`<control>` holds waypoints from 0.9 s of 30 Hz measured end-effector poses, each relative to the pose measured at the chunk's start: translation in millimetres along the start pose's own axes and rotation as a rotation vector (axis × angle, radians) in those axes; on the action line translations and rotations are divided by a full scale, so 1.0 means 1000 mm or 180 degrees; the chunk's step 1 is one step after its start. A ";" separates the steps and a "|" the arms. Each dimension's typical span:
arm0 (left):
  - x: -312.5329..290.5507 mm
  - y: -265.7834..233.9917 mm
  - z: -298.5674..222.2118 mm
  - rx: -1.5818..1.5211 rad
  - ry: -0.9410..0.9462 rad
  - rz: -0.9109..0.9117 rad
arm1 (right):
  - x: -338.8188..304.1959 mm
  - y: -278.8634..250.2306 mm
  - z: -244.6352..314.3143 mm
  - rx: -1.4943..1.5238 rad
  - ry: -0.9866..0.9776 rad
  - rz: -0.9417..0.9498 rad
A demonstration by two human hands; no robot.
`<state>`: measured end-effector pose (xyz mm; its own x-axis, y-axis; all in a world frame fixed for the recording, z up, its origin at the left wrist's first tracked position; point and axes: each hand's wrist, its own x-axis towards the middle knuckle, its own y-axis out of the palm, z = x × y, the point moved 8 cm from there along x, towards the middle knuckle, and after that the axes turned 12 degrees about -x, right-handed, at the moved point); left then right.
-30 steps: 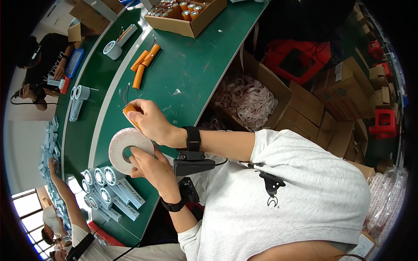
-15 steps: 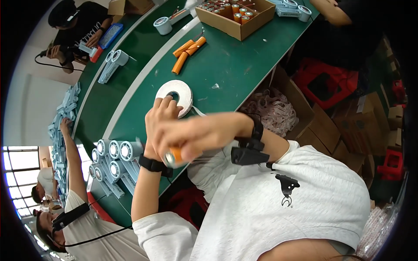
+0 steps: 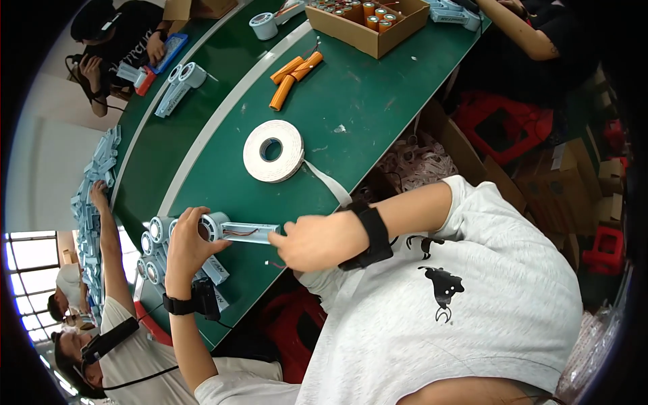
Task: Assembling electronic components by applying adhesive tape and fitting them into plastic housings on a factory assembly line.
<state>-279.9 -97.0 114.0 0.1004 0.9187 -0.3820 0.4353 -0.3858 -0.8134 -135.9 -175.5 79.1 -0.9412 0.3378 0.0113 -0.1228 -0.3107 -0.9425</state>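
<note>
My left hand (image 3: 189, 244) is closed around the round head of a light-blue handheld fan casing (image 3: 253, 229). Its open handle trough points to the right, with thin dark-red wires lying inside. At the handle's far end, my right hand (image 3: 316, 241) has its index fingertip against the casing and its other fingers curled in. Whatever sits inside those curled fingers is hidden, though a small white connector (image 3: 268, 262) on a red wire hangs beside them. Several more fan casings (image 3: 157, 231) are stacked just left of my left hand.
A white tape roll (image 3: 255, 156) lies on the green table (image 3: 351, 94), its loose strip trailing to the edge. Orange batteries (image 3: 282, 93) lie beyond, near a cardboard box (image 3: 385, 42) of more. Co-workers sit left, at the far side and upper right; a red stool (image 3: 503, 125) stands right.
My left hand has gone from the tape roll to a fan casing and grips it. My right hand, which held an orange battery over my left wrist, is now at the casing's handle.
</note>
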 end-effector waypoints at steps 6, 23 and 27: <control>-0.008 0.034 -0.055 0.0467 0.2202 -0.0740 | -0.049 -0.014 -0.012 -0.0651 -0.0303 -0.0016; -0.013 0.045 -0.056 -0.1085 0.1872 -0.0538 | -0.056 -0.013 -0.032 0.1174 0.0183 -0.0294; -0.017 0.045 -0.054 -0.1054 0.1931 -0.0928 | -0.075 -0.083 -0.045 0.1088 0.0240 -0.2319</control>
<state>-214.3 -125.6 107.8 0.3738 0.9021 0.2155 0.7565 -0.1620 -0.6336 -40.9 -135.1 141.8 -0.5652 0.6154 0.5494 -0.7982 -0.2397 -0.5527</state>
